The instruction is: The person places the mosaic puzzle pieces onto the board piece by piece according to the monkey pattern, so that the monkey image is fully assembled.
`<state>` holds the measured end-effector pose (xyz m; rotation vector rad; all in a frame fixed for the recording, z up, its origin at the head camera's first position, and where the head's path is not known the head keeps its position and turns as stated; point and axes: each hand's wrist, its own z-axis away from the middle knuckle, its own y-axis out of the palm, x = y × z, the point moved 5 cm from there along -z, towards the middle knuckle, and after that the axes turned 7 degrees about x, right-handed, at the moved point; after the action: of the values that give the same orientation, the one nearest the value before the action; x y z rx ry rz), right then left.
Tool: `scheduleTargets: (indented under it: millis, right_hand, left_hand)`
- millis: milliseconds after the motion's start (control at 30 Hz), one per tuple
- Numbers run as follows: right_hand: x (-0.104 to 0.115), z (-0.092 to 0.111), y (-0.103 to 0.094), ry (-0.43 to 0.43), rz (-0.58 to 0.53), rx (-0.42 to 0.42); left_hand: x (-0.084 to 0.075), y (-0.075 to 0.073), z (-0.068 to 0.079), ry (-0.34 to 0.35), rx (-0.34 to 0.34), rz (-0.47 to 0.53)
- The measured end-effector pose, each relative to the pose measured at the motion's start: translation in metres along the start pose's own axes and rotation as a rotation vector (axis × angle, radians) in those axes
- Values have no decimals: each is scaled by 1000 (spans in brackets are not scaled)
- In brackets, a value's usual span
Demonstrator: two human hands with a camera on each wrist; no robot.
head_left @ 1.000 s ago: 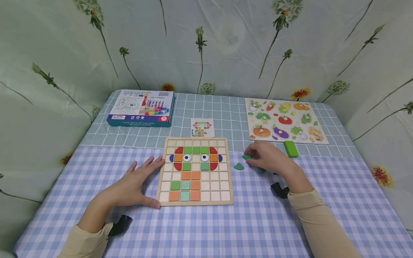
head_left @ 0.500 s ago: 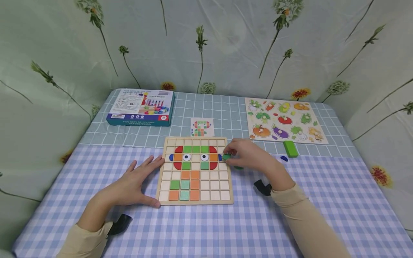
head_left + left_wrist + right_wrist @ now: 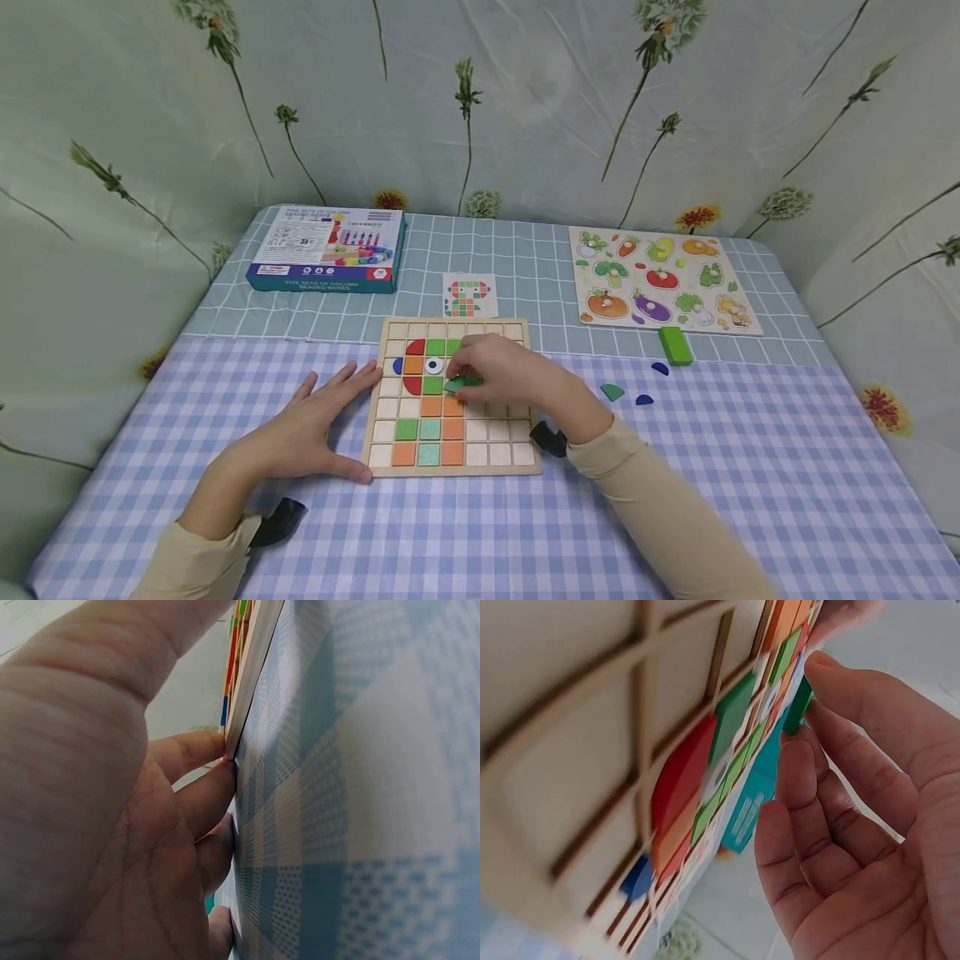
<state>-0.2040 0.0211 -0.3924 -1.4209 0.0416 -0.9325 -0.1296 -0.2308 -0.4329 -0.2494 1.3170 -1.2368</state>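
Note:
My left hand (image 3: 315, 429) rests with fingers spread along the left edge of the wooden grid board (image 3: 502, 468), its fingertips and thumb touching the frame. In the left wrist view, the fingertips (image 3: 214, 787) meet the board's side. Over the middle of the board, my right hand (image 3: 510, 375) pinches a green fan-shaped tile (image 3: 453, 386) between thumb and fingers. The right wrist view shows this tile (image 3: 800, 705) edge-on, raised off the grid. Red, orange, green and blue tiles and a round eye tile (image 3: 433, 366) fill some squares; the right hand hides others.
Right of the board lie a green fan-shaped tile (image 3: 612, 392) and blue half-round tiles (image 3: 660, 368). A green block (image 3: 676, 346) sits before a vegetable puzzle (image 3: 667, 279). A pattern card (image 3: 470, 296) stands behind the board, and a bead-set box (image 3: 326, 250) at back left.
My right hand has moved left from the loose tiles on the cloth to above the board's middle, bringing a green fan-shaped tile along. The left hand has stayed at the board's edge.

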Motion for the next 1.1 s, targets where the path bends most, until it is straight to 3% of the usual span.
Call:
scheduleTargets:
  millis: [467,1100]
  right_hand:
    - [33,-30,14,-90,17,83]
    - [40,-42,24,-86,22,130]
  left_hand:
    - [0,-1,0,11,4,3]
    - [0,0,0,3,5,0]
